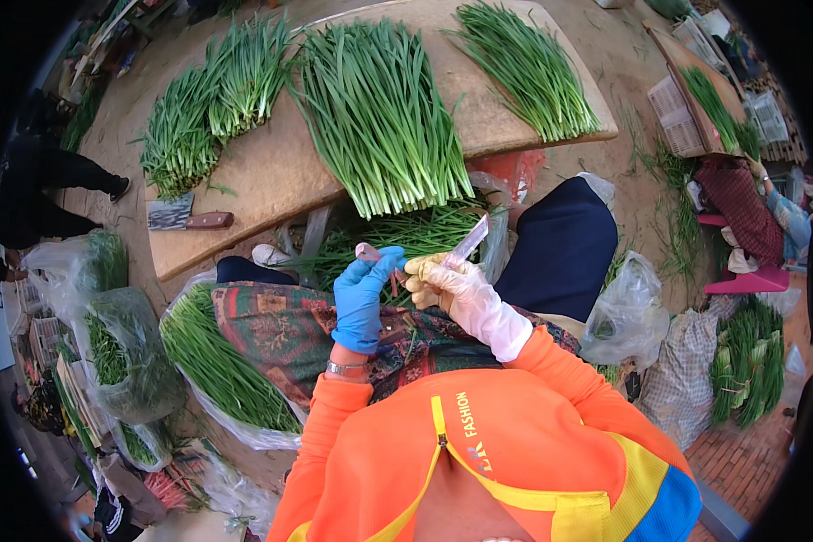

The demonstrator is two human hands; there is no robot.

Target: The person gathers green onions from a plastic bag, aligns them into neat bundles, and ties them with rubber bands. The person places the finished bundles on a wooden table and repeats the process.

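Observation:
My left hand (366, 298), in a blue glove, pinches a pinkish strip (368, 252) over my lap. Its fingertips meet those of my right hand (457, 295), which wears a pale glove with yellowish fingers. From the right hand juts a flat, whitish, shiny strip (472, 240); whether it is tape or a blade I cannot tell. Beyond the hands, a wide pile of garlic chives (386, 122) lies on a wooden board (271, 173), its pale ends towards me. A cleaver (190, 218) with a wooden handle rests near the board's left edge.
More chives (525, 74) lie at the board's right, and shorter bunches (237, 81) at its left. Loose chives (386, 237) fill the space below the board. A plastic-lined bundle of chives (227, 359) stands at my left. A person (738, 210) sits at far right.

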